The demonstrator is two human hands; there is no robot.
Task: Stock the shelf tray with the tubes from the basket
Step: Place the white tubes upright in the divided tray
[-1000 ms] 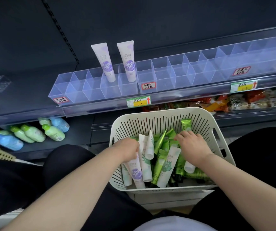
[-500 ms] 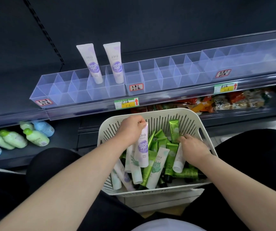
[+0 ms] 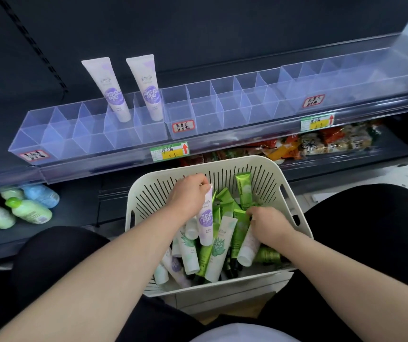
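The likely light, soft purple tube [image 3: 205, 219] is pinched at its crimp by the left hand [image 3: 188, 196]; the right hand's [image 3: 270, 227] hold cannot be told.

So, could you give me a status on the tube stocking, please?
Left hand grips purple tube above basket. Right hand in pile, grip unclear. Two tubes in tray, nothing blocking.

Left hand [image 3: 188, 196] is pinching a purple-label tube [image 3: 205, 218] by its crimped end, holding it cap-down in the basket [image 3: 222, 161] — right hand [image 3: 269, 224] is digging into the green tubes [image 3: 243, 191], while two matching tubes [image 3: 110, 90] are standing in the shelf tray [image 3: 94, 144].
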